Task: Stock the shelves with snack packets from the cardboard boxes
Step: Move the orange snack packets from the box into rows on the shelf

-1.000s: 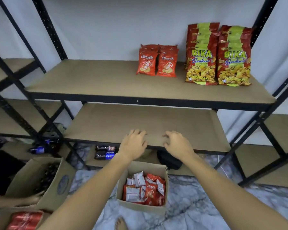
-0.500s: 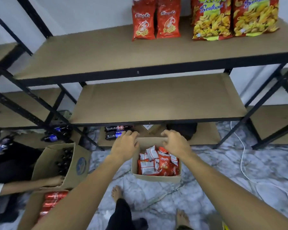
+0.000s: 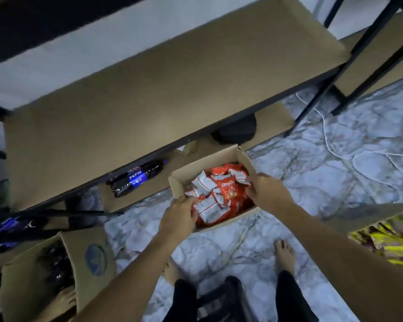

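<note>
Left hand (image 3: 178, 216) sits at the near-left corner of the cardboard box (image 3: 204, 162), fingers curled over the rim and onto the snack packets (image 3: 221, 196) inside; whether it pinches a packet or only the box edge cannot be told through the blur; right hand (image 3: 266, 192) sits at the right wall of the same box, fingers bent inward and touching a white-backed packet at the top of the heap; its hold on that packet is likewise unclear. The packets are red-orange with white reverse sides, heaped loosely and filling the box; the box stands open on the marbled floor (image 3: 335, 173), just in front of the lowest shelf (image 3: 272, 119). Above it the middle shelf board (image 3: 149, 89) carries nothing visible. Dark cola bottles (image 3: 135, 177) lie on the lowest shelf to the left of the box; a black object (image 3: 237, 130) sits further back on that shelf. A second cardboard box (image 3: 89, 259) holding dark bottles stands at lower left; a white cable (image 3: 330, 145) trails across the floor at right; yellow packaging (image 3: 391, 242) shows at the right edge; a bare foot (image 3: 284, 256) stands below the box.
</note>
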